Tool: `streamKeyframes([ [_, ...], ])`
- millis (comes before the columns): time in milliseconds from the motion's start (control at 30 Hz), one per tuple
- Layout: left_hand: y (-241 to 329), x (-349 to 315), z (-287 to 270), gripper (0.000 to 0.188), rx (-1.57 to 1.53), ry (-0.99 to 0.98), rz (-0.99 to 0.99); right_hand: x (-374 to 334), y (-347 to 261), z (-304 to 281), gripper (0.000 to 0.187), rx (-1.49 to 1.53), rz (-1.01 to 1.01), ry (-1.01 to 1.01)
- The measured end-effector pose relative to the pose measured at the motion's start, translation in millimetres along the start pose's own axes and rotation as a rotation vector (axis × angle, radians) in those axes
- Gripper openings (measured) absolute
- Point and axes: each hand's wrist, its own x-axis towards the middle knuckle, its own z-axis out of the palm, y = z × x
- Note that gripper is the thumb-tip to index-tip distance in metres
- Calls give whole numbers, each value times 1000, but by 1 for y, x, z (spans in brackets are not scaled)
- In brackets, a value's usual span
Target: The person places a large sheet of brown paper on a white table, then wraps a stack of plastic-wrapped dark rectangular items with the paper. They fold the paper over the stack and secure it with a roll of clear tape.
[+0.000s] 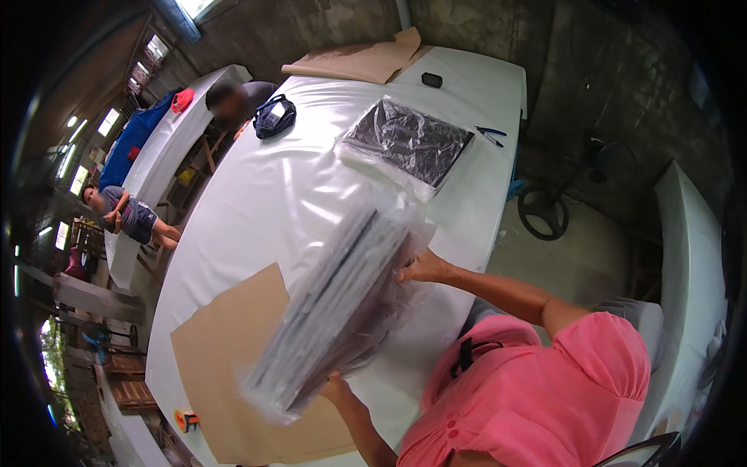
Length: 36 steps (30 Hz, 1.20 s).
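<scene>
Between both hands I hold a thick stack of flat, plastic-wrapped packs [334, 288], standing on edge and tilted over the table, blurred by motion. My left hand [334, 387] grips its near lower end; the fingers are partly hidden behind the plastic. My right hand [422, 267] is closed on the clear film at the other end. Part of the stack overlaps a brown paper sheet [226, 335] lying on the white-covered table [241, 210]. Beyond it lies another stack of dark flat pieces in clear plastic [408, 148].
Snips [490, 135] and a small black box [432, 79] lie at the far right of the table. A dark blue pouch [275, 117], folded brown paper [354, 62] and an orange tape roll [185, 420] are along other edges. Two people [128, 214] are at the left.
</scene>
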Motion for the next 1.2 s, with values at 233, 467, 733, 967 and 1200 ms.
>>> streamKeyframes([
  [233,-17,-1,13,90,79,-36,-78,-2,35,-9,85,47,160,-149],
  [467,-25,18,22,59,451,195,-150,37,34,0,69,-36,279,-247],
  [733,-35,14,163,64,-347,138,-350,199,30,-54,103,-688,344,-586],
  [967,-98,-1,307,23,-810,-409,-716,363,55,-153,102,-821,338,-978],
  [1200,-150,15,446,2,-1170,-388,-1006,466,144,-191,117,-1189,483,-1239],
])
